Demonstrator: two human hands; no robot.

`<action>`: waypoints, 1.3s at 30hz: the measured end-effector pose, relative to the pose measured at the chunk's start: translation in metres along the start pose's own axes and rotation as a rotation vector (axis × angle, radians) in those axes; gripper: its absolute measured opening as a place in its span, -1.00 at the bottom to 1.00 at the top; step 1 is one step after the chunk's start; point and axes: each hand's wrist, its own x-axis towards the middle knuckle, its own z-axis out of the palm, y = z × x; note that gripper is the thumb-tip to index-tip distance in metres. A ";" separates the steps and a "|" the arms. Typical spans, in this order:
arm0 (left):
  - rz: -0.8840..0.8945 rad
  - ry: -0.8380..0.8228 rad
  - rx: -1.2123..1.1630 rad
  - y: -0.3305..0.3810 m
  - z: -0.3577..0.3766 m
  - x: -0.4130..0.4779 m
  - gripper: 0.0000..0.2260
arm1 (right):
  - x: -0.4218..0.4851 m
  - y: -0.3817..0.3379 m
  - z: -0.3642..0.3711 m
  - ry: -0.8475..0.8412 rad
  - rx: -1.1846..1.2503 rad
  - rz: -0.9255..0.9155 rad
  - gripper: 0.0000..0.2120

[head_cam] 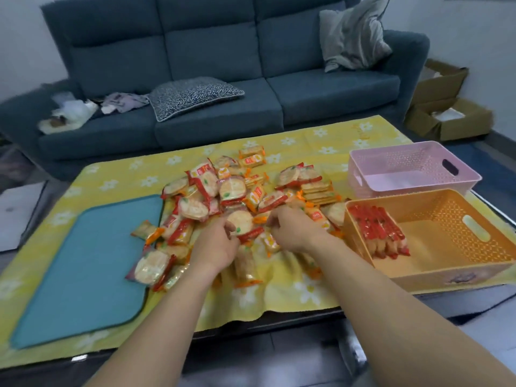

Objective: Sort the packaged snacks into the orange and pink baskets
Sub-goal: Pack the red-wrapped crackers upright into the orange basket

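Snack pile [240,196]: a loose heap of red-edged round-cracker packets and orange-edged square-cracker packets in the middle of the table, reaching from the blue mat to the baskets.
Left hand [216,245]: at the near edge of the heap, fingers curled in around a red-edged packet [243,223]; how firm the grip is cannot be told.
Right hand [293,229]: just right of the left, fingers bent down into the packets; whether it holds one cannot be told.
Orange basket [458,272]: near right, touching the heap's edge; a row of red-edged packets [379,233] stands on end along its left wall, the rest of its floor bare.
Pink basket [363,169]: just beyond the orange one, far right.
Blue mat [81,272]: near left, a few packets lying over its right edge.
Tablecloth [307,138]: yellow with white flowers, under everything.
Sofa [212,51]: dark blue, beyond the table, with cushions [192,94] and loose clothes.
Cardboard boxes [446,107]: far right on the floor.
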 end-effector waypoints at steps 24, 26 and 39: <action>-0.193 -0.174 -0.390 -0.027 0.011 0.068 -0.49 | 0.118 -0.012 0.031 0.243 -0.076 0.416 -0.50; -0.249 -0.148 -0.432 -0.021 0.010 0.068 -0.41 | 0.117 -0.012 0.025 0.269 0.069 0.386 -0.37; -0.412 -0.155 -1.129 -0.029 -0.056 0.044 -0.61 | 0.075 -0.048 0.008 0.356 1.178 0.247 -0.62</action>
